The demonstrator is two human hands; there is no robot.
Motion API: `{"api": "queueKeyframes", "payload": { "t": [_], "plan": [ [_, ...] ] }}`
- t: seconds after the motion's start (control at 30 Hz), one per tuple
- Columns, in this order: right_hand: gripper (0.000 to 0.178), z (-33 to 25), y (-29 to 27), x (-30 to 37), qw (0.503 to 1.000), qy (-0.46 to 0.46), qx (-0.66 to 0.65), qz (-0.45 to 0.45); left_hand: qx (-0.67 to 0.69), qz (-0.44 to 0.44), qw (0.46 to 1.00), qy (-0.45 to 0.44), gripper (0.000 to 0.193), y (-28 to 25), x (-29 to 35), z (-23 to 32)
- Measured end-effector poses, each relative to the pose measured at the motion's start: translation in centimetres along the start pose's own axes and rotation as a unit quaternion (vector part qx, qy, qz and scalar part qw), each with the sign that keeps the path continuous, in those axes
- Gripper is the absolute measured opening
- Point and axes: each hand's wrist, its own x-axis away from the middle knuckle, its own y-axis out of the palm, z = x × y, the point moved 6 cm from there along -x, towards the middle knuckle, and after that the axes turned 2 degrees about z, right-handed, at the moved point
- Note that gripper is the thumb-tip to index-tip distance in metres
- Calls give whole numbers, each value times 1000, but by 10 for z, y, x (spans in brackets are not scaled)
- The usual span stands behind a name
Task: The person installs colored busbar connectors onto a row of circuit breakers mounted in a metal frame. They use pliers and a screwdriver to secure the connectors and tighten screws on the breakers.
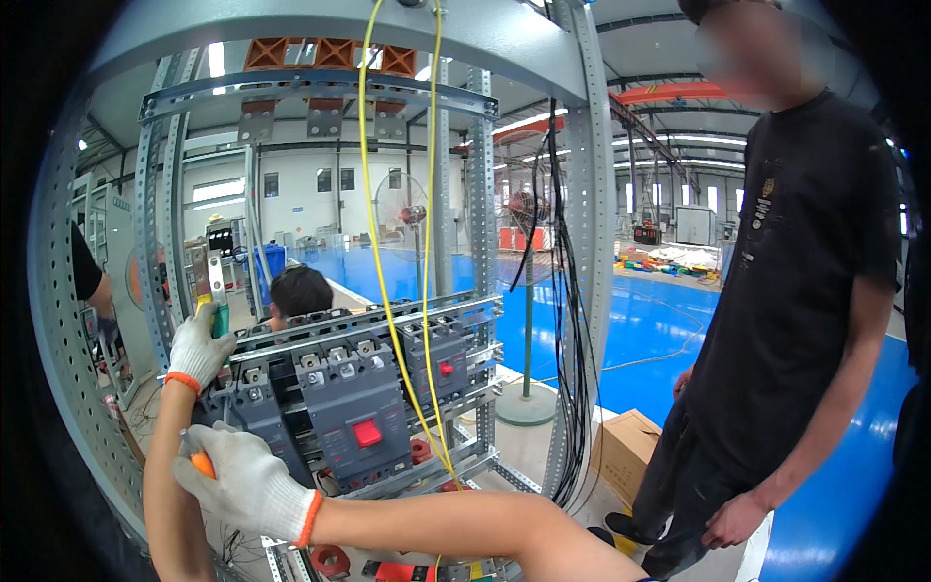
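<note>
My left hand (202, 349), in a white knit glove with an orange cuff, is closed at the left end of the circuit breaker row, beside a green piece (222, 318). What its fingers grip is hidden. Lower down, my right hand (244, 480), gloved the same way, is closed round a screwdriver (202, 464) with an orange handle. In front of both hands, grey circuit breakers sit side by side on metal rails: the left one (260, 412) nearest my hands, the middle one (354, 427) with a red switch, and the right one (438, 364).
Perforated steel posts (572, 291) and a top beam (339, 44) frame the cabinet. Yellow wires (376, 223) and a black cable bundle (567, 359) hang down. One person (805, 281) stands at right, near a cardboard box (628, 446); another person's head (301, 291) shows behind the breakers.
</note>
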Motion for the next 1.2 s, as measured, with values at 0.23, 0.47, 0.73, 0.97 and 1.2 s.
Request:
{"api": "queueKeyframes", "payload": {
  "t": [0.23,0.47,0.73,0.97,1.2],
  "plan": [
    [40,20,-3,24,984,13,-148,102,11,16,1000,0,67,-7,1,-6],
    [38,29,-7,23,976,46,-192,94,23,1,1000,2,68,-4,2,2],
    [28,42,7,34,895,101,-431,44,19,14,1000,2,62,-8,4,3],
    [44,48,6,46,850,138,-508,23,15,0,1000,-11,64,-10,6,-1],
    [50,-4,-40,48,963,-152,52,215,25,-6,1000,-10,62,-9,5,3]
  ]
}}
